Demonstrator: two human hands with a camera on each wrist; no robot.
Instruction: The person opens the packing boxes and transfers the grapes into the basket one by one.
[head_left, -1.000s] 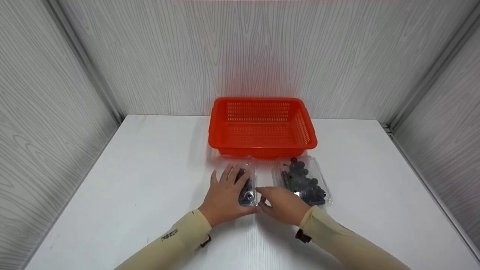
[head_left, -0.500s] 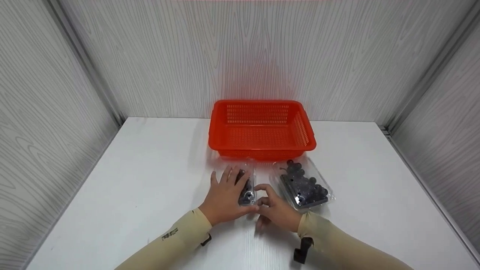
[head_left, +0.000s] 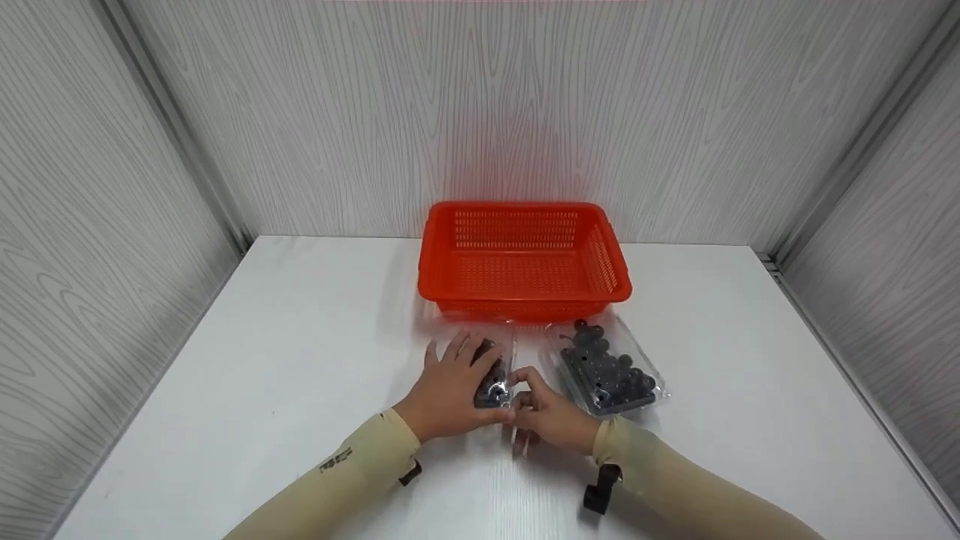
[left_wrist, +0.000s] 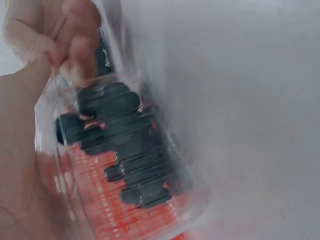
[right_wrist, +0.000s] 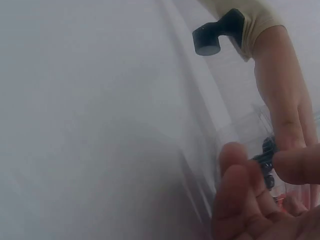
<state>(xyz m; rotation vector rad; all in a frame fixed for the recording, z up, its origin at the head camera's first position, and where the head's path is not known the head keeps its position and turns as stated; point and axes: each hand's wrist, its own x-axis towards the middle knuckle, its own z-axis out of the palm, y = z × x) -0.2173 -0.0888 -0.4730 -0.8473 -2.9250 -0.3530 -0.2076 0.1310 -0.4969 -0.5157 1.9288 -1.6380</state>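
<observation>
In the head view, a clear plastic box of dark grapes (head_left: 493, 388) sits on the white table in front of the basket. My left hand (head_left: 450, 394) lies across its top with spread, fairly straight fingers, the thumb along the near edge. At the near right corner, my right hand (head_left: 551, 416) pinches the box's edge with bent fingers. The left wrist view shows the grape cluster (left_wrist: 132, 145) through the clear plastic, with red behind it. Curled right fingers (right_wrist: 232, 192) fill the lower part of the right wrist view; the exact contact there is partly hidden.
A second clear box of dark grapes (head_left: 607, 371) stands slightly turned, just right of my right hand. Behind both boxes is a red perforated basket (head_left: 525, 304) with nothing seen in it. Pale wood-grain panels (head_left: 322, 112) enclose the table at the back and sides.
My right hand has shifted slightly nearer to me, its fingers now bent at the box corner. The right-hand box has turned a little. My left hand has hardly moved.
</observation>
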